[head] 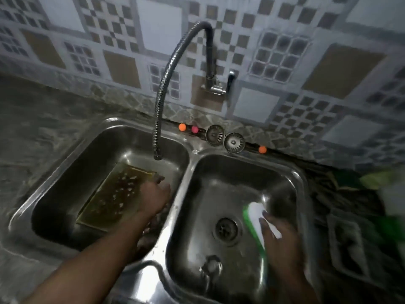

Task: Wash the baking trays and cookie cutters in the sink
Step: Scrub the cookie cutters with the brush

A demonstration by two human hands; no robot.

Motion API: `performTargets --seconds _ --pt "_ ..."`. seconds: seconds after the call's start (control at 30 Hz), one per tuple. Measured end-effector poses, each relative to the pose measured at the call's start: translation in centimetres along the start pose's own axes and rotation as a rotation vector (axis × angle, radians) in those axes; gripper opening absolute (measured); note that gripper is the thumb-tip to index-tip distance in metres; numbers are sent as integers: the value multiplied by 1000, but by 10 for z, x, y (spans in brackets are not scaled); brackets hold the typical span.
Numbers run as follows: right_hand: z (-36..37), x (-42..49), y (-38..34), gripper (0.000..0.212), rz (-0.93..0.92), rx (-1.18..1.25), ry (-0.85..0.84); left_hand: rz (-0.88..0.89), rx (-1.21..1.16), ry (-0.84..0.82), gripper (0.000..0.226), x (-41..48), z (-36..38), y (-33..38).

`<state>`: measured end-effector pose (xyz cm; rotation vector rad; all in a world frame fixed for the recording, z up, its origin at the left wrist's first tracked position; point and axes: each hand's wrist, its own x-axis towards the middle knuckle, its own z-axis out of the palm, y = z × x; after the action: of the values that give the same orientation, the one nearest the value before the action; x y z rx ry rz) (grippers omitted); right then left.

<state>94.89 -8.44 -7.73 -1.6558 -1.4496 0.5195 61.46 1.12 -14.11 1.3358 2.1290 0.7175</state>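
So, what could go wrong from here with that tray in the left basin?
1. The baking tray sits tilted in the left basin, and the left hand has a grip on one edge only. If it is wet, it may slip and drop.
2. The tap spout hangs just above the tray's far end, so lifting the tray could knock it.

Motion blur smears the left hand [154, 193] at the right edge of a brown rectangular metal baking tray [109, 200], its grip unreadable; the left forearm [114, 244] hides the tray's near corner. The right hand [279, 235] covers part of a white, green-edged scrubbing pad [255, 216]. A small metal piece [211, 266] near the bottom edge and green shapes [381, 178] at far right are unidentifiable.
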Motion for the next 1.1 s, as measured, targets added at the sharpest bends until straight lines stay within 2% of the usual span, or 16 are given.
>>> performTargets --seconds 0.07,0.13,0.23,0.37,0.53,0.67,0.83,1.0,1.1 --pt "-5 4 -3 16 56 4 -28 88 -21 38 56 -14 -5 15" --pt "-15 -2 -3 18 57 -4 -22 174 -29 58 44 -29 -7 32" --pt "-32 -3 -3 23 58 -37 12 340 13 17 35 -58 8 56" --pt "-61 -1 7 27 78 -40 104 437 70 -221 39 -98 42 76" --pt "-100 14 38 29 117 -112 247 413 447 -600 45 -139 94 77" --pt "-135 35 72 32 161 -212 347 379 696 -765 46 -155 124 58" --pt "-149 48 107 34 298 -289 299 392 851 -818 66 -164 145 38" --pt "-142 44 126 31 291 -333 237 430 853 -754 49 -166 155 32" --pt "-139 42 131 31 305 -347 223 422 810 -734 55 -166 158 25"
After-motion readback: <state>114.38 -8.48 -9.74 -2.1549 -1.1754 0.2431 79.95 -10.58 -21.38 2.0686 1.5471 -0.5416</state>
